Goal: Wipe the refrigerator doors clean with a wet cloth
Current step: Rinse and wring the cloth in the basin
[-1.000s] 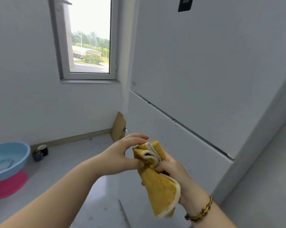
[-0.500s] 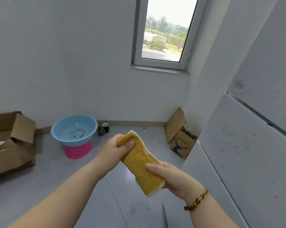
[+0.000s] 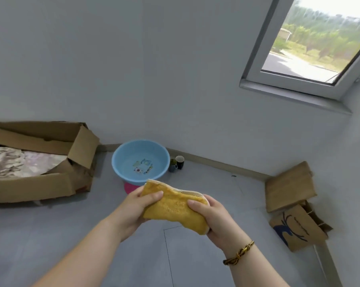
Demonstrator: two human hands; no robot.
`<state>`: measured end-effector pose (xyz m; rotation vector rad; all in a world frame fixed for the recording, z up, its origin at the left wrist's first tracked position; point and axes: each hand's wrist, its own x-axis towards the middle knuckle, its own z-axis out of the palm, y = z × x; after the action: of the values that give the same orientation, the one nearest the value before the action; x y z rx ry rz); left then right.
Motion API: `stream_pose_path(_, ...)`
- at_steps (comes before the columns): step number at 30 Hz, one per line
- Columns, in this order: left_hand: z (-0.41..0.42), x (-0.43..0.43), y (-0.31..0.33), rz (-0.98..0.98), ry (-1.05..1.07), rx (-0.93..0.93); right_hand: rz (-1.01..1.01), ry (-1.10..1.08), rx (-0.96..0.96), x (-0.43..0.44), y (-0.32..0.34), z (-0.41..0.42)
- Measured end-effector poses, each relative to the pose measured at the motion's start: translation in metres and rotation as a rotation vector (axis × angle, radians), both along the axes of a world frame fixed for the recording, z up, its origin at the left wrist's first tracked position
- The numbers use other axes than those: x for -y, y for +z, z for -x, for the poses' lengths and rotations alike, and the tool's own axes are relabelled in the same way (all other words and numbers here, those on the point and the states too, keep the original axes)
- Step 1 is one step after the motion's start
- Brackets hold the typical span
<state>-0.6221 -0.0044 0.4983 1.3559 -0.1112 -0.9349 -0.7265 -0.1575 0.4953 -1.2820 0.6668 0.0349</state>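
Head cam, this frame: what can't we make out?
Head view only:
refrigerator doors: none recognisable in frame.
yellow cloth: wetness not discernible; underside hidden by left hand and right hand.
blue basin: water level unclear; pink base partly hidden behind the cloth.
dark cups: too small for contents.
cardboard box: cut off by left edge.

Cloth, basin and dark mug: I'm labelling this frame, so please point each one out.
cloth (image 3: 175,206): head view, middle of its yellow face.
basin (image 3: 127,156): head view, bare blue inner wall on its left side.
dark mug (image 3: 180,163): head view, its outer side below the rim.
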Motion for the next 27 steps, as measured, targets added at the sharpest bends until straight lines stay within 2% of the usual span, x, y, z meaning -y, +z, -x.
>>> stream_pose_path(6, -0.163, 0.020, -0.047, -0.060, 0.149, -0.084, 0.054, -0.072, -0.073, 0.006, -0.043, -0.174)
stream_pose_path(12, -0.318, 0.036, -0.107, -0.209, 0.228, -0.120, 0.102, -0.065, -0.206, 0.011, -0.099, -0.332)
stream_pose_path(17, -0.375, 0.063, -0.171, -0.345, 0.204, -0.154, 0.126, -0.040, -0.309, 0.039, -0.156, -0.390)
stream_pose_path(24, -0.459, 0.115, -0.302, -0.544, 0.173, -0.081, 0.173, 0.010, -0.405, 0.085, -0.292, -0.481)
stream_pose_path(27, -0.487, 0.135, -0.378, -0.653, 0.147, -0.062, 0.170, -0.015, -0.486, 0.098, -0.370, -0.509)
